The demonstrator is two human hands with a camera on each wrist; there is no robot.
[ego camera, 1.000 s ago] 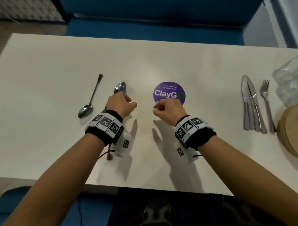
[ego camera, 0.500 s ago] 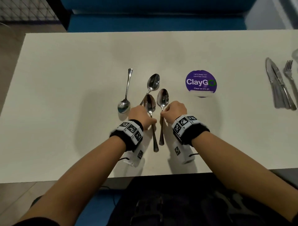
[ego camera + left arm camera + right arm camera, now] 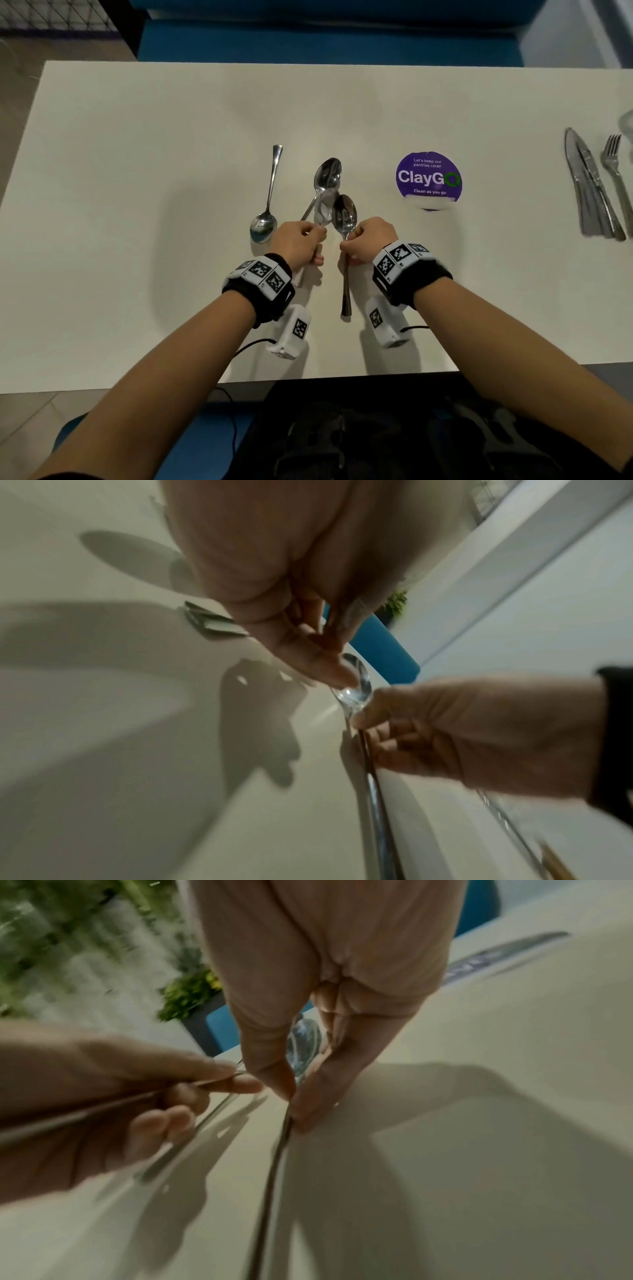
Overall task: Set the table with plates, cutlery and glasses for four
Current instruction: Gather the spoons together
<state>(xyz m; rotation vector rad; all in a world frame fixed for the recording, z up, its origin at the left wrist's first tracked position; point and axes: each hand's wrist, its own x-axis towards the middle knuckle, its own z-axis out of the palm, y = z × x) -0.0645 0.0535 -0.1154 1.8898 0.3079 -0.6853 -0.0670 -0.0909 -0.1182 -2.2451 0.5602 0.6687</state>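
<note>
Several spoons lie on the white table [image 3: 137, 240]. My left hand [image 3: 317, 236] grips the handle of one spoon [image 3: 323, 212], whose bowl is blurred and raised over the handle of a lying spoon [image 3: 328, 173]. My right hand [image 3: 347, 240] pinches the neck of another spoon [image 3: 344, 214]; its handle points toward me along the table. In the right wrist view the right hand [image 3: 294, 1099] holds that spoon [image 3: 270, 1177], and the left hand [image 3: 154, 1096] holds a thin handle. A fourth spoon [image 3: 269, 192] lies to the left, untouched.
A purple round ClayGo sticker [image 3: 428, 178] is on the table right of the spoons. Knives [image 3: 589, 192] and a fork [image 3: 616, 171] lie at the far right, with a clear glass item [image 3: 628, 126] at the frame edge. A blue bench [image 3: 325, 41] runs behind the table.
Both hands came together over the spoons. Each took hold of one. Since half a second ago the left hand's spoon has risen and swung, its bowl now blurred beside the right one.
</note>
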